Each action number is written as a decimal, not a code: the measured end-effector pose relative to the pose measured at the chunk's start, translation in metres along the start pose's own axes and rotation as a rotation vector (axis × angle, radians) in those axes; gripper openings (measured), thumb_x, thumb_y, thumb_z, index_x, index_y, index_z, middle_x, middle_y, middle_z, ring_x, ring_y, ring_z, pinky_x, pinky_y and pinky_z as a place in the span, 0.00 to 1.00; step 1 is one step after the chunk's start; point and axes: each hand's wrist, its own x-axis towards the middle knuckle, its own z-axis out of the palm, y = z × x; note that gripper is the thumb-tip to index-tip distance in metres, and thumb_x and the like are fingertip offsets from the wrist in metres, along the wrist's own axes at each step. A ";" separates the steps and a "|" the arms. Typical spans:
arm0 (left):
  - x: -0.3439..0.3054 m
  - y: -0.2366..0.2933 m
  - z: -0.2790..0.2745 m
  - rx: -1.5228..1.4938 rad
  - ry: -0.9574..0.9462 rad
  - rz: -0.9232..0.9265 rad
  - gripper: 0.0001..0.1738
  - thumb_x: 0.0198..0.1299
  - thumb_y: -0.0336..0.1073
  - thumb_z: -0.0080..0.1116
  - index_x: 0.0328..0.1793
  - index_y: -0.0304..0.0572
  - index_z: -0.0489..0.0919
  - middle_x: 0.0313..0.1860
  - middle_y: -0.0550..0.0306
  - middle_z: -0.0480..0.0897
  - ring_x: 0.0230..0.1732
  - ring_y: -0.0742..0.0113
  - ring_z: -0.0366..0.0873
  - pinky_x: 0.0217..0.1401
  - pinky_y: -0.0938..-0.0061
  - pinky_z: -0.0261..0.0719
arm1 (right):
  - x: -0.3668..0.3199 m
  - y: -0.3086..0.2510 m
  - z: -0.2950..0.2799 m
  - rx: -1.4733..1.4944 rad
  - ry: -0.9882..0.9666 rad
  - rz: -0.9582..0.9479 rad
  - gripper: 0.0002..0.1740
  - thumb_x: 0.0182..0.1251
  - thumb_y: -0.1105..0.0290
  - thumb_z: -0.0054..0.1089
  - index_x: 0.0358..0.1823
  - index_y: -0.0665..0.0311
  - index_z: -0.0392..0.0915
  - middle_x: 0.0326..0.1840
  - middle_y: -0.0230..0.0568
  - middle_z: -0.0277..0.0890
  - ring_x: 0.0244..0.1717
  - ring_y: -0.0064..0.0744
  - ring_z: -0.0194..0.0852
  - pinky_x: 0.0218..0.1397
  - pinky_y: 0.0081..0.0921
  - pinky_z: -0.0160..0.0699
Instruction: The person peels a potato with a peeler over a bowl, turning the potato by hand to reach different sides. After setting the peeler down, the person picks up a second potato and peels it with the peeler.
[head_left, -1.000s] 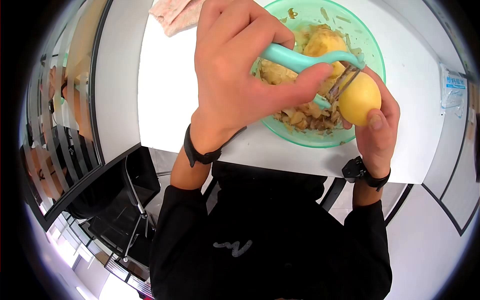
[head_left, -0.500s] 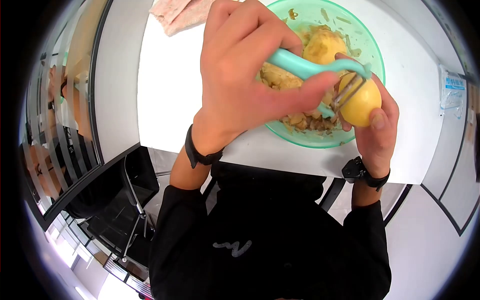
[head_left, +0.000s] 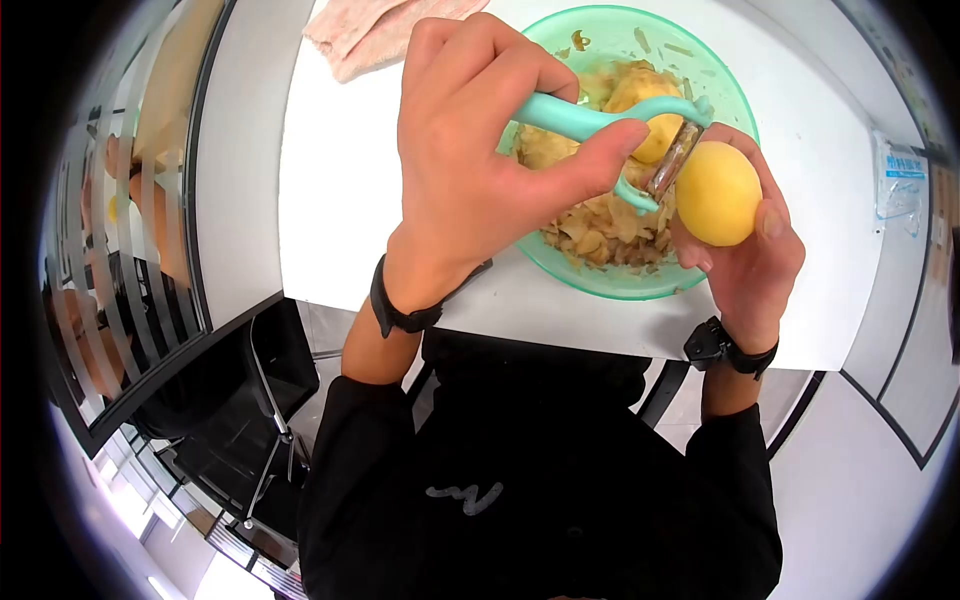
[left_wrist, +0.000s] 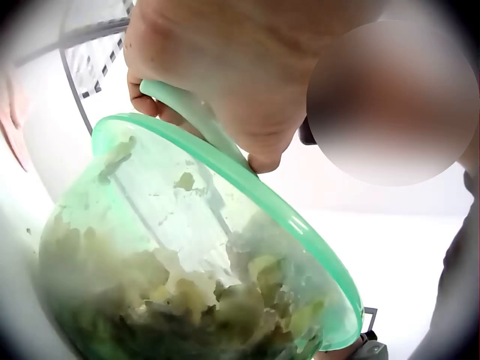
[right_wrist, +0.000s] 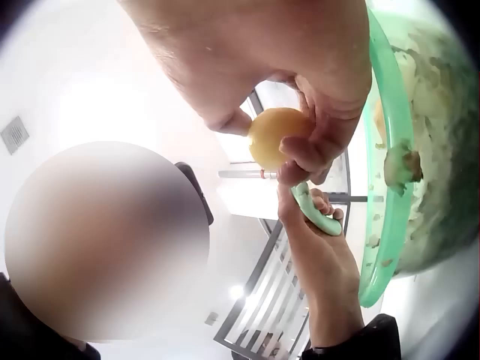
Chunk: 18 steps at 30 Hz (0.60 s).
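Observation:
My left hand (head_left: 480,150) grips the handle of a turquoise peeler (head_left: 580,117) over the bowl. Its metal blade (head_left: 676,158) stands just left of a smooth yellow peeled potato (head_left: 718,194), with a narrow gap between them in the head view. Fingers and thumb of my right hand (head_left: 760,270) hold that potato from below and from the right side. Under both hands is a translucent green bowl (head_left: 735,100) with a heap of peelings (head_left: 610,235) and another peeled potato (head_left: 640,85) in it. In the right wrist view a scrap of peel (right_wrist: 403,166) clings to the bowl's rim.
A pink cloth (head_left: 375,35) lies on the white table (head_left: 340,200) at the back left. Near the right edge is a clear plastic packet with blue print (head_left: 902,180). A black chair (head_left: 240,420) stands at the lower left, beside a glass partition (head_left: 130,230).
Half a second ago the peeler's blade lay across the potato's left side; now it has come off, up and to the left. The right hand has turned slightly, still holding the potato.

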 end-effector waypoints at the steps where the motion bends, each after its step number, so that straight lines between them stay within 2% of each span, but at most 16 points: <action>1: 0.000 0.000 0.000 -0.001 0.000 0.009 0.15 0.44 0.37 0.79 0.33 0.44 0.82 0.34 0.63 0.79 0.43 0.61 0.72 0.46 0.69 0.69 | 0.000 0.000 0.000 0.011 0.017 0.007 0.47 0.67 0.37 0.59 0.72 0.71 0.67 0.47 0.49 0.83 0.26 0.26 0.79 0.26 0.18 0.70; 7: 0.000 -0.001 0.002 -0.010 0.004 0.018 0.15 0.44 0.36 0.79 0.33 0.44 0.82 0.34 0.63 0.79 0.43 0.61 0.72 0.46 0.69 0.69 | 0.002 -0.001 0.006 0.059 0.061 -0.013 0.45 0.70 0.42 0.54 0.74 0.73 0.66 0.52 0.49 0.80 0.32 0.28 0.81 0.33 0.18 0.73; 11: -0.002 -0.003 0.004 -0.024 0.014 0.001 0.15 0.44 0.37 0.80 0.33 0.44 0.82 0.34 0.62 0.79 0.43 0.61 0.72 0.45 0.69 0.69 | 0.003 0.003 0.004 0.096 0.074 -0.048 0.43 0.71 0.46 0.56 0.76 0.73 0.66 0.53 0.47 0.80 0.35 0.26 0.80 0.36 0.17 0.73; 13: -0.002 -0.003 0.003 -0.023 0.009 -0.009 0.15 0.45 0.37 0.80 0.33 0.44 0.82 0.34 0.62 0.79 0.43 0.61 0.72 0.45 0.69 0.69 | 0.003 0.002 0.013 -0.043 0.155 -0.057 0.48 0.68 0.41 0.59 0.78 0.73 0.63 0.59 0.50 0.79 0.31 0.24 0.73 0.34 0.18 0.69; 15: -0.002 -0.002 0.003 -0.013 0.002 -0.009 0.15 0.46 0.38 0.80 0.34 0.44 0.82 0.35 0.62 0.79 0.44 0.61 0.72 0.45 0.69 0.69 | 0.002 0.002 0.012 -0.103 0.151 -0.077 0.47 0.68 0.42 0.60 0.78 0.72 0.64 0.57 0.48 0.80 0.31 0.22 0.72 0.33 0.18 0.68; 17: -0.002 -0.001 0.003 -0.016 0.002 -0.008 0.15 0.46 0.38 0.79 0.34 0.44 0.82 0.35 0.62 0.79 0.44 0.61 0.72 0.46 0.69 0.69 | 0.000 0.005 0.003 -0.083 0.057 -0.108 0.39 0.71 0.50 0.61 0.76 0.69 0.69 0.48 0.40 0.81 0.34 0.22 0.79 0.33 0.17 0.71; 18: -0.002 -0.001 0.004 -0.016 0.002 -0.008 0.15 0.47 0.38 0.79 0.34 0.44 0.82 0.35 0.62 0.79 0.44 0.61 0.72 0.46 0.69 0.69 | -0.001 0.003 0.004 -0.060 0.056 -0.089 0.39 0.71 0.50 0.61 0.76 0.69 0.68 0.48 0.40 0.81 0.33 0.22 0.79 0.31 0.16 0.70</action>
